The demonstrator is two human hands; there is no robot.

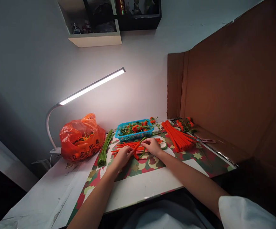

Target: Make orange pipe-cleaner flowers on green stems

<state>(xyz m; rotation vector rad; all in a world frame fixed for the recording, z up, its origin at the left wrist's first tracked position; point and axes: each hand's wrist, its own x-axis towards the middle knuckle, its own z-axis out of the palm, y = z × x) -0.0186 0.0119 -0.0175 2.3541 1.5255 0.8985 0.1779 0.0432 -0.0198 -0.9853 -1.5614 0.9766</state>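
My left hand (123, 156) and my right hand (152, 146) meet over the patterned mat (195, 160), both closed on one bent orange pipe cleaner (136, 152) with a green piece curving beside it. More loose orange pipe cleaners (128, 145) lie flat just behind my fingers. A roll of green tape (164, 145) rests right beside my right hand.
A blue basket (135, 129) of orange-and-green pieces stands behind my hands. A bundle of green stems (105, 147) lies to the left, an orange plastic bag (82, 137) further left under a lit desk lamp (90, 87). A pile of orange pipe cleaners (178, 136) and cardboard (225, 79) stand at right.
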